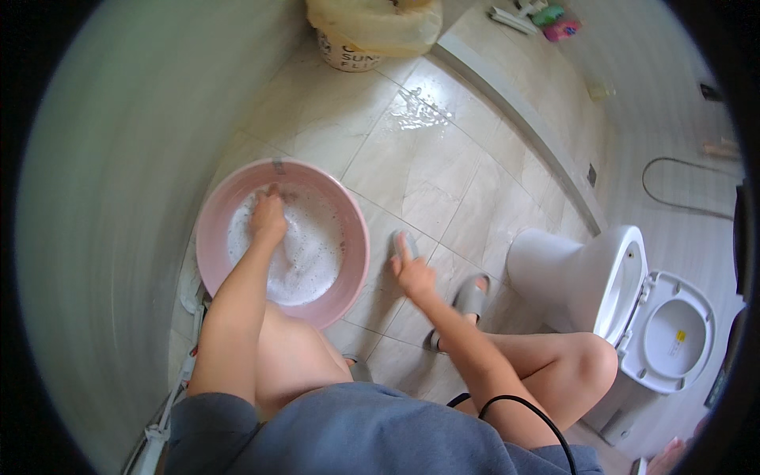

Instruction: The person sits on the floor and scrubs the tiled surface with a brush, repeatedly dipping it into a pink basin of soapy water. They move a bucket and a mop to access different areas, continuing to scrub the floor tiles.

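Note:
A round pink plastic basin (pixel 356 249) holds water covered with white suds (pixel 309 237). My left hand (pixel 269 217) reaches into its left part, fingers bent down at the suds; whether they hold anything is hidden. To the right of the basin, above the floor, my right hand (pixel 414 274) is slightly blurred, its index finger lying along a small grey oval object (pixel 414 244). The thumb and other fingers seem closed around that object's near end; its exact kind is unclear.
A white toilet (pixel 540 255) with raised lid stands at right. A bin (pixel 350 58) with a yellowish liner is at the top, near a water puddle (pixel 418 113) on the tiles. A raised sill (pixel 504 101) curves past bottles (pixel 561 29). Grey slippers (pixel 471 297) are on my feet; a black cable (pixel 534 407) crosses my arm.

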{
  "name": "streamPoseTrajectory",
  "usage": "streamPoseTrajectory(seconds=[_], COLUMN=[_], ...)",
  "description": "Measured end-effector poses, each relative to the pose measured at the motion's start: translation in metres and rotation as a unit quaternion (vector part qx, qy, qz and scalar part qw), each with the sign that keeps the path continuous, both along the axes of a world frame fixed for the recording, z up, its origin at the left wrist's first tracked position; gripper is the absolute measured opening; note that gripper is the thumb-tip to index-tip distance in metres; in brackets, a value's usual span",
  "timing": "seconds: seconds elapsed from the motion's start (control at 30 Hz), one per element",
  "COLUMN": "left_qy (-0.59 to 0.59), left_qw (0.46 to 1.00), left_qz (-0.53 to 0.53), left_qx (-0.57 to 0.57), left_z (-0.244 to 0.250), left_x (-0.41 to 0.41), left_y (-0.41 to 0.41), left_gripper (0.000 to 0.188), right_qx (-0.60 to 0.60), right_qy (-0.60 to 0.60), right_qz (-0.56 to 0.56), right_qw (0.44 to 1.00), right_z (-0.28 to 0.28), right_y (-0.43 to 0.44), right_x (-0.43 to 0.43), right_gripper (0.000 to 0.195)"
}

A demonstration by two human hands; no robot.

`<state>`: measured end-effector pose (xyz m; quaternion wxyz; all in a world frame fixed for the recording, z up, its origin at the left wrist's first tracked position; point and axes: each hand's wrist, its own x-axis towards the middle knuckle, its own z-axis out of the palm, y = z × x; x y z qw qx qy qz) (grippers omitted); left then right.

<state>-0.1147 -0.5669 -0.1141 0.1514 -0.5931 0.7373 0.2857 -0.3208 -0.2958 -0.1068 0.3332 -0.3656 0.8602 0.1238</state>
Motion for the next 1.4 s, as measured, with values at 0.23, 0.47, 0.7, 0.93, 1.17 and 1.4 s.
streamPoseTrajectory(seconds=[0.23,0.47,0.7,0.93,1.17,1.4], left_qy=[0.014,-0.071,-0.100,-0.152,-0.146,-0.147], left_qw=[0.994,0.997,0.990,0.988,0.988,0.989], left_qz=[-0.017,-0.009,0.002,0.026,0.016,0.023], left_qx=[-0.105,0.034,-0.101,0.031,0.035,0.010], left_z=[-0.030,-0.014,-0.028,-0.012,-0.023,-0.036], left_x=[0.017,0.000,0.006,0.001,-0.005,0.019], left_y=[0.009,-0.002,0.015,0.005,0.003,0.019], left_gripper=[0.046,0.059,0.036,0.049,0.069,0.054], right_qx=[-0.073,-0.188,-0.051,-0.231,-0.288,-0.239], right_qy=[0.020,0.083,-0.094,-0.268,-0.362,-0.268], right_qz=[0.131,0.038,0.428,-0.151,-0.221,-0.273], right_qw=[0.988,0.978,0.898,0.923,0.859,0.892], right_z=[-0.018,-0.021,0.068,0.179,0.154,0.180], right_y=[-0.062,-0.243,-0.331,-0.378,-0.410,-0.248], right_x=[-0.016,-0.121,-0.124,-0.255,-0.247,-0.356], right_gripper=[0.063,0.063,0.055,0.063,0.052,0.027])
